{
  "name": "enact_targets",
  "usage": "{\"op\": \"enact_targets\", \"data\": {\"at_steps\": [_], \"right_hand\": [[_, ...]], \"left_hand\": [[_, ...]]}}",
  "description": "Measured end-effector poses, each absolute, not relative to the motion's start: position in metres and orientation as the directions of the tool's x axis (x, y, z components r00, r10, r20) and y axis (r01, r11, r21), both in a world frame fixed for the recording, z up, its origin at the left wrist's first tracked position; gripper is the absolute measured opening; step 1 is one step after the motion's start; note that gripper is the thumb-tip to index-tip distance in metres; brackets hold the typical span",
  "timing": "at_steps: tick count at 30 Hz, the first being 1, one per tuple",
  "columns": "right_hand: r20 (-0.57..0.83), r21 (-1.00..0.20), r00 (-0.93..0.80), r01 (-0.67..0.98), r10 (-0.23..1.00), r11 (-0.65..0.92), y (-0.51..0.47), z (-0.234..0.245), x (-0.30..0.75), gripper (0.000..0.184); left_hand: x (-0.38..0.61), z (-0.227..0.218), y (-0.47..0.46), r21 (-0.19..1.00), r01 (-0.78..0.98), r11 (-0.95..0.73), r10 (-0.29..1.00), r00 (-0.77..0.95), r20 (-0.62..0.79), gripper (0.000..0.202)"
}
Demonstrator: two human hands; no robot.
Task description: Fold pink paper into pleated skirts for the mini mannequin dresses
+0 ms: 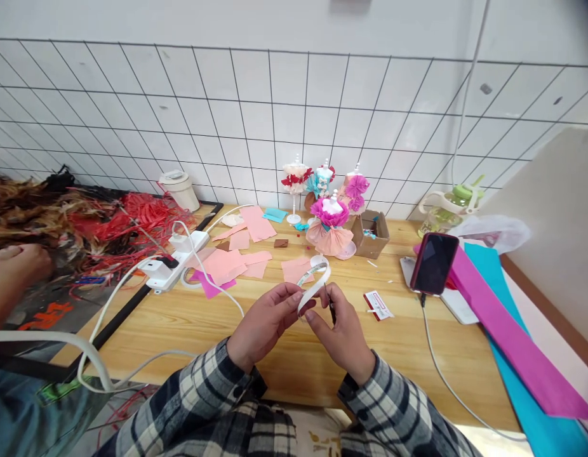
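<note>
white strip (314,296), curled into a loop and apparently partway worked, is between your hands above the wooden table (180,324). your left hand (271,316) pinches it; your right hand (340,330) grips a dark tool (331,310), mostly hidden. beyond, four dressed figures (330,213) look well advanced, while pink paper pieces (222,266) lie loose, seemingly unused.

A dark-screened phone (435,263) stands near a green-lidded pitcher (444,214), seemingly holding pale liquid.
</note>
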State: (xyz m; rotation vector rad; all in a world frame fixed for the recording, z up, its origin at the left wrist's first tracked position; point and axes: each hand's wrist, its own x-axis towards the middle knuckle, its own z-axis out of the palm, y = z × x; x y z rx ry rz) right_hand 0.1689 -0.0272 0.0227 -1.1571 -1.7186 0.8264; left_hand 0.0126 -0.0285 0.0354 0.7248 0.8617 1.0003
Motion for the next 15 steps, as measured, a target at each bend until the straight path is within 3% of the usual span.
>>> {"op": "enact_targets", "data": {"at_steps": [6, 11, 15], "right_hand": [[0.248, -0.922, -0.160, 0.263, 0.956, 0.283, -0.025, 0.025, 0.174, 0.020], [0.164, -0.972, -0.134, 0.148, 0.977, 0.184, -0.021, 0.019, 0.175, 0.026], [0.157, -0.935, -0.126, 0.301, 0.980, 0.188, -0.018, 0.018, 0.178, 0.024]], "left_hand": [[0.022, 0.018, -0.027, 0.888, -0.387, 0.248, 0.968, 0.120, -0.218, 0.020], [0.025, 0.012, -0.029, 0.882, -0.396, 0.255, 0.966, 0.138, -0.218, 0.018], [0.022, 0.010, -0.030, 0.822, -0.453, 0.344, 0.933, 0.263, -0.246, 0.021]]}}
